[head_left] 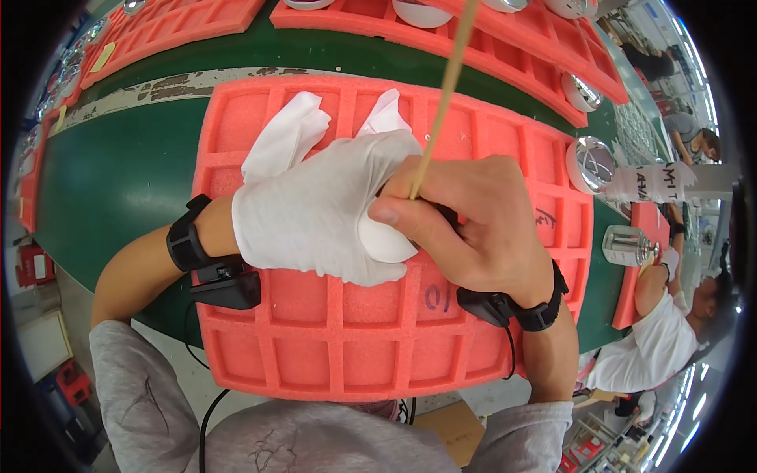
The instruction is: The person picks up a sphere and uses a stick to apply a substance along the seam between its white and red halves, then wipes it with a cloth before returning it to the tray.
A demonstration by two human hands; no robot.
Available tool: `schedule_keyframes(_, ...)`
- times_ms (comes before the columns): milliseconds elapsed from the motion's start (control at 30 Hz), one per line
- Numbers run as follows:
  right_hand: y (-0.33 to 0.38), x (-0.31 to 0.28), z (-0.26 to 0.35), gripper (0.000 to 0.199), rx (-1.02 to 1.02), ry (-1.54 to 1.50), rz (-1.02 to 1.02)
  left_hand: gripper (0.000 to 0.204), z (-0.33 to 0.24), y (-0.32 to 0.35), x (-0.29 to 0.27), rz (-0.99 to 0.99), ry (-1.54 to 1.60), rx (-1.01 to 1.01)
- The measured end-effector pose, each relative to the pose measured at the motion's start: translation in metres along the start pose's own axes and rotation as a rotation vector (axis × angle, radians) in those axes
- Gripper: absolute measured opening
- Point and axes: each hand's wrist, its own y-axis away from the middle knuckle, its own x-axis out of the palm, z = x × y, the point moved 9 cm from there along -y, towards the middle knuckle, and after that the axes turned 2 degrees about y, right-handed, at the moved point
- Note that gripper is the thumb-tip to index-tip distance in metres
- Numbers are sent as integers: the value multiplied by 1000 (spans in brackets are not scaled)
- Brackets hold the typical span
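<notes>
My left hand (pixel 315 209), in a white cloth glove, is cupped around a smooth white rounded part (pixel 386 240) over a red foam tray (pixel 315 339). My bare right hand (pixel 473 225) pinches a thin wooden stick (pixel 443 98) between thumb and fingers, its lower end at the white part. The stick rises up and away to the top of the view. Both wrists wear black straps with small black boxes. Most of the white part is hidden by my two hands.
More red foam trays (pixel 473 47) holding shiny round metal caps (pixel 591 162) lie on the green bench (pixel 110 181) beyond. A small clear container (pixel 627 246) stands at the right. Another person in a white shirt (pixel 662 339) works at the right.
</notes>
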Motion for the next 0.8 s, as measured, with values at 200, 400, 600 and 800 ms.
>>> schedule_keyframes(200,-1,-1,-11,11,147,-161,-119,28,3,0,2,-25,54,-14)
schedule_keyframes(400,-5,-3,0,12,-11,-79,-54,30,-6,-1,-1,-11,-52,-17)
schedule_keyframes(600,-5,-1,-10,13,60,-142,-95,31,-11,5,-4,-155,-136,204)
schedule_keyframes(800,-5,-6,-8,13,6,-120,-208,31,2,5,-1,-3,-175,-100)
